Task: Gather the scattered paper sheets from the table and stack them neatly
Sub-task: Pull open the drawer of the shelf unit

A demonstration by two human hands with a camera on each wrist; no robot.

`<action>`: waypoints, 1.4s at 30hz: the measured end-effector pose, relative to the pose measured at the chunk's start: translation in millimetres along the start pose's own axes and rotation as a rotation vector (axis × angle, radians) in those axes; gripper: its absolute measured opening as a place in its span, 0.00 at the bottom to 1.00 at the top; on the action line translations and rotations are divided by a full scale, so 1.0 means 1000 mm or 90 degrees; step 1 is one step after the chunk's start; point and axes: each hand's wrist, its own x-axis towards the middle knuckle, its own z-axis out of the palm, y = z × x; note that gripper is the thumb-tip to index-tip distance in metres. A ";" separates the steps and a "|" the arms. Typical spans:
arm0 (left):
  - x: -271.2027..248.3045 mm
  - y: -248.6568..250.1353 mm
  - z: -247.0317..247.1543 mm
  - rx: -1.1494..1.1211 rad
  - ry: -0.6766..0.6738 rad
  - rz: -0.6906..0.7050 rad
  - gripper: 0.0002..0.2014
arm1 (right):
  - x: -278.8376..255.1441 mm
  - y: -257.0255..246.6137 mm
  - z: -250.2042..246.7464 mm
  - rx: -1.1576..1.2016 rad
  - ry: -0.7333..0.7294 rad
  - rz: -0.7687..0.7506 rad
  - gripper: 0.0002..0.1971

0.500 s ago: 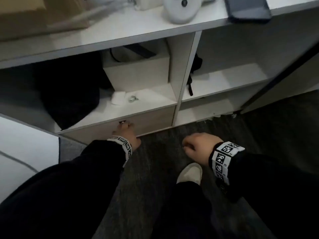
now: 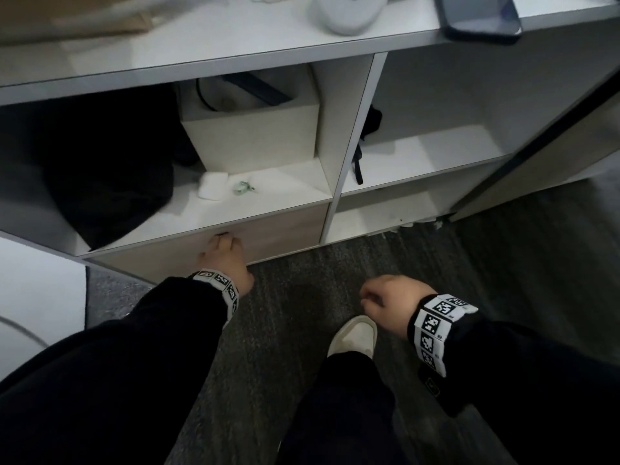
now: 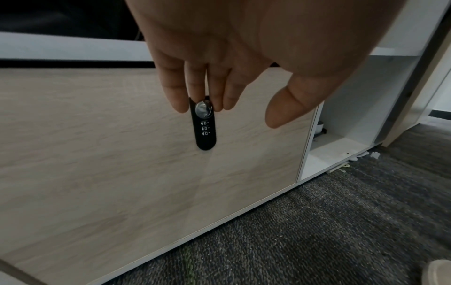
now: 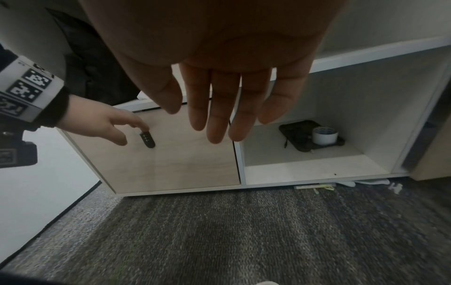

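Grey carpet (image 2: 335,280) covered the floor under a white shelving unit (image 2: 349,135), the largest thing in view. Its top board carried a dark phone (image 2: 479,18) at the right and a white rounded device (image 2: 349,15) beside it. In the upper left compartment a black bag (image 2: 110,182) lay next to a pale open box (image 2: 251,139), with a small white pad (image 2: 213,185) in front of the box. The lower left compartment was closed by a light wood-grain door (image 3: 97,135); the lower right one stood open and held a dark tray (image 4: 300,135) with a roll of white tape (image 4: 325,135) on it. Bits of white litter (image 4: 314,186) lay on the carpet at the unit's foot.

No paper sheets could be made out in any view, so where they lay cannot be told.

The person, in black sleeves with patterned wristbands, had a white shoe (image 2: 352,335) planted on the carpet. The left hand (image 2: 224,260) reached to the door, its fingers (image 3: 175,92) held straight and close together, fingertips touching the top of a black combination lock (image 3: 203,125) around its round silver knob (image 3: 203,111); the thumb stood apart, off the door. The right hand (image 2: 389,300) hung over the carpet near the shoe, gripping nothing: the wrist view showed its fingers (image 4: 219,108) loosely extended, the head view a slight curl.
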 end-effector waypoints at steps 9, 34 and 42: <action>0.001 0.006 -0.008 0.020 -0.048 -0.022 0.37 | -0.028 0.011 -0.002 -0.017 0.006 0.028 0.15; -0.183 0.059 0.041 0.029 -0.256 -0.020 0.36 | -0.146 0.004 -0.047 -0.016 0.117 0.042 0.14; -0.197 0.134 -0.049 -0.018 -0.232 0.129 0.23 | -0.223 0.026 -0.069 0.004 0.200 0.102 0.14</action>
